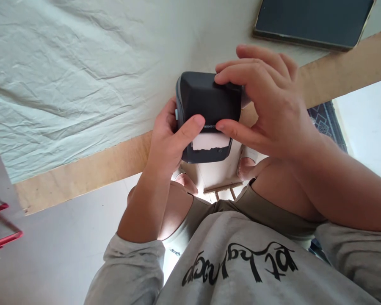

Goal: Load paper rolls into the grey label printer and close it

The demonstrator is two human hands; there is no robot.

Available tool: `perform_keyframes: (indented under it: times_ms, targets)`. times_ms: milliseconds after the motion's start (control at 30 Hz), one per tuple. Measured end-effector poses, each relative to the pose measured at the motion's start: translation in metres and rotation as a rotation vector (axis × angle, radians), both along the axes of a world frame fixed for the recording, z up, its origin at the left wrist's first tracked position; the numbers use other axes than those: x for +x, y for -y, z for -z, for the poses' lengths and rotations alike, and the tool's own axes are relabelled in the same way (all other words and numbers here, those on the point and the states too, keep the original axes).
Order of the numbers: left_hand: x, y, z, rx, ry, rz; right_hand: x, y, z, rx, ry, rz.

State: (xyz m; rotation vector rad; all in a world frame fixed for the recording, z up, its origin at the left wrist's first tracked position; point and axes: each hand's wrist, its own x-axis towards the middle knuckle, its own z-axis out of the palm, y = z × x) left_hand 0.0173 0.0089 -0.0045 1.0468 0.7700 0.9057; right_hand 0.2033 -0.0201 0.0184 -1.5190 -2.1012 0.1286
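A small black label printer [211, 99], with part of a "NIIMBOT" logo on its lid, is held up in front of the table edge. A strip of white label paper [210, 141] with a ragged edge shows at its near end. My left hand [174, 137] grips the printer's left side, thumb over the lid and fingers partly hidden behind it, beside a light blue button [177, 115]. On the right, my right hand [266, 99] spans the lid, thumb at its near edge and a fingertip on its far part. Its other fingers are raised.
The table has a wrinkled pale cloth [82, 76] and a bare wooden edge [114, 163]. A dark phone or tablet [311, 21] lies at the far right. Red-edged shelves [4, 240] stand at the left. My legs and a small wooden stool or rung [224, 187] are below.
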Motion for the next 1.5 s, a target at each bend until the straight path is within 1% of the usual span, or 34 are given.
perform_keyframes:
  times_ms: [67,133,233,300,367,433,533,600,667,733,800,933,1067,1167,1300,1400,1500]
  targets:
    - [0.001,0.0,-0.004,-0.062,0.004,-0.001,-0.004,0.001,-0.002,-0.067,0.011,0.019]
    - [0.0,-0.001,-0.004,-0.049,0.027,0.004,-0.008,0.002,-0.004,-0.082,0.027,0.04]
    - [-0.003,-0.004,0.001,0.006,0.039,0.034,-0.01,0.006,-0.005,-0.047,0.009,0.064]
    - [-0.004,-0.007,0.005,0.041,0.085,0.073,-0.009,0.007,-0.003,-0.013,-0.022,0.053]
    - [-0.005,-0.01,0.006,0.051,0.141,0.109,-0.007,0.008,-0.001,0.027,-0.029,0.018]
    - [-0.004,-0.011,0.006,0.032,0.155,0.128,-0.005,0.007,0.002,0.062,-0.02,0.008]
    - [-0.003,-0.011,0.004,-0.052,0.121,0.08,-0.004,0.005,0.007,0.107,-0.001,0.086]
    - [-0.001,-0.01,0.003,-0.124,0.113,0.013,-0.004,0.003,0.01,0.122,0.015,0.126]
    - [0.001,-0.009,0.002,-0.156,0.118,-0.038,-0.004,0.001,0.011,0.127,0.039,0.119]
    - [0.002,-0.007,0.001,-0.14,0.123,-0.065,-0.005,0.0,0.011,0.143,0.059,0.1]
    - [0.004,-0.006,-0.001,-0.103,0.148,-0.06,-0.006,0.0,0.01,0.164,0.067,0.092]
    - [0.006,-0.005,-0.007,-0.051,0.219,0.008,-0.008,0.0,0.005,0.165,0.064,0.107]
    - [0.008,-0.005,-0.015,-0.106,0.248,0.036,-0.014,0.004,-0.001,0.135,0.083,0.118]
    - [0.005,-0.007,-0.013,-0.115,0.216,-0.018,-0.018,0.005,-0.004,0.097,0.084,0.139]
    - [0.0,-0.009,-0.003,-0.163,0.2,-0.111,-0.019,0.002,-0.003,0.023,0.09,0.136]
    - [0.001,-0.009,0.0,-0.172,0.23,-0.171,-0.017,0.002,-0.001,0.062,0.097,0.105]
    - [0.003,-0.008,-0.005,-0.149,0.216,-0.238,-0.016,0.004,-0.001,0.132,0.092,0.081]
